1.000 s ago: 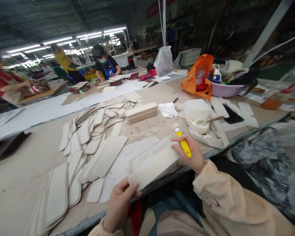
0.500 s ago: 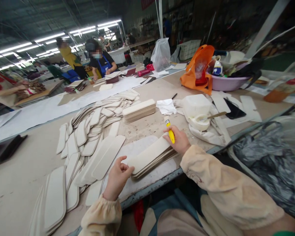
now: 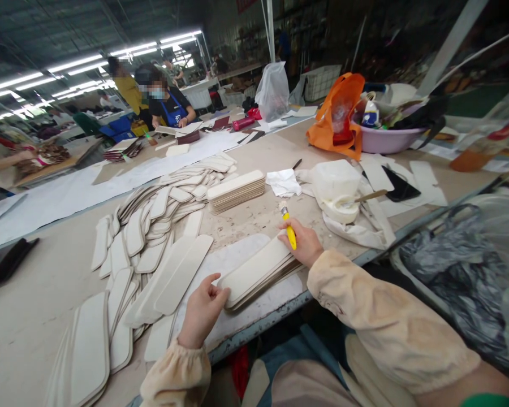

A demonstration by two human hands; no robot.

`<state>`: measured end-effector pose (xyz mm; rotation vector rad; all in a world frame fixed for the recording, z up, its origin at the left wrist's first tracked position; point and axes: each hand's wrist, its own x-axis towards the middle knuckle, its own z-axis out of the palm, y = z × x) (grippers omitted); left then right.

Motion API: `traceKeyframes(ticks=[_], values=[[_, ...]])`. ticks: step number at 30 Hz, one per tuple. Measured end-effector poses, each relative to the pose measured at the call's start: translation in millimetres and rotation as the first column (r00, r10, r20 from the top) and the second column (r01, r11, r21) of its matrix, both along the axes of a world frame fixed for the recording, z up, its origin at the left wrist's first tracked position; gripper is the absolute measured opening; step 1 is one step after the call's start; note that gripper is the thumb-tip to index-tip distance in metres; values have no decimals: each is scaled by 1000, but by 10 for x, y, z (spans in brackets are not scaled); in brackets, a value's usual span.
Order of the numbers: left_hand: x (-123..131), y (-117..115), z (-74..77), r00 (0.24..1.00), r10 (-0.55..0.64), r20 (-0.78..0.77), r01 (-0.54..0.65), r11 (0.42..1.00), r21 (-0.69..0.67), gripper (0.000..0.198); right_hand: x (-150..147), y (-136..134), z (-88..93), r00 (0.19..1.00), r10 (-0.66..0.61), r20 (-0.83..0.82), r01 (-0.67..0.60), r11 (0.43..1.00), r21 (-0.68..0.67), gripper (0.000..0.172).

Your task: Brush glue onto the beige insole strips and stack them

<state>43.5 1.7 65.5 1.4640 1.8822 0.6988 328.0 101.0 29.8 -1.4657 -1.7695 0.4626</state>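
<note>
A stack of long cream strips with rounded ends (image 3: 254, 270) lies aslant near the table's front edge, its layers slightly fanned. My left hand (image 3: 204, 308) is at its near-left end, fingers curled, with thumb and fingertips on the end of the stack. At the opposite end is my right hand (image 3: 304, 243), closed around a paintbrush (image 3: 290, 232) with a yellow handle, bristles pointing up and away; its fingers also touch the stack. A pale sheet (image 3: 241, 251) lies beneath the stack. Left of it, loose strips (image 3: 184, 274) overlap in a large spread.
Behind stands a neat stack of strips (image 3: 236, 192). To the right are a white container with paste (image 3: 337, 189), a phone (image 3: 401, 185), an orange bag (image 3: 337, 118) and a lilac basin (image 3: 388, 139). A co-worker (image 3: 169, 102) works across the table.
The view has shifted slightly, so the table's contents sit a little further left. Both hands keep their places at the two ends of the stack, with the paintbrush still in the right.
</note>
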Motion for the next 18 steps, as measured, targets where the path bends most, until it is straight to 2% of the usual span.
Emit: traceKeyframes(ticks=[4, 6, 11, 18], values=[[-21, -64, -26, 990, 13, -139, -9, 1000, 28, 58, -12, -8, -9, 1000, -11, 14, 11, 1000, -6, 20], [-20, -96, -60, 988, 22, -155, -20, 1000, 16, 61, -14, -12, -17, 1000, -8, 22, 8, 1000, -5, 20], [23, -125, -130, 994, 65, -92, -64, 998, 15, 56, -17, -29, -21, 999, -4, 39, 3, 1000, 15, 20], [26, -131, -139, 997, 77, -6, -77, 997, 9, 52, -31, -37, -60, 999, 7, 38, -8, 1000, 14, 20]])
